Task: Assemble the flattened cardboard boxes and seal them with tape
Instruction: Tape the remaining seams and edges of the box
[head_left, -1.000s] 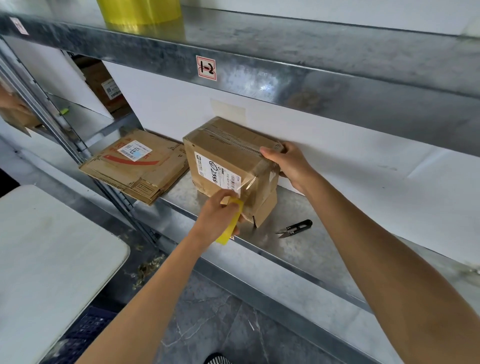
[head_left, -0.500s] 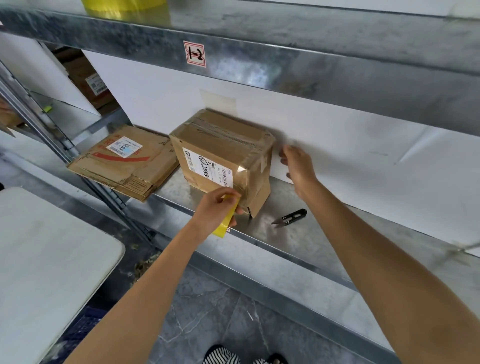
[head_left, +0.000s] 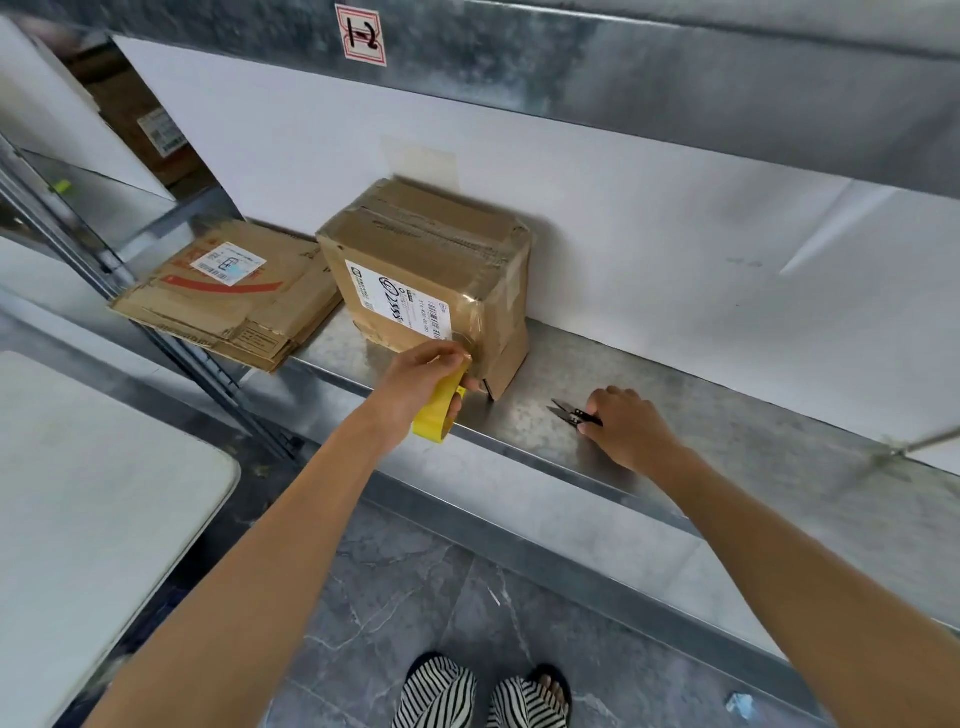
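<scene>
Sealing step, I reckon; left hand (head_left: 422, 373) pinches tape roll (head_left: 438, 417) against the box (head_left: 431, 244); right hand (head_left: 628, 431) curls fingers round snips (head_left: 567, 413); next, cut just past left fingertips.

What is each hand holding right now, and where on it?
The left hand grips the yellow tape roll by its rim, at the box's lower corner. The right hand pinches the snips at their handle end.

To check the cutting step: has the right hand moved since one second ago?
Yes. The right hand left the top corner of the box and went down and right onto the shelf, where it pinches the black snips.
</scene>
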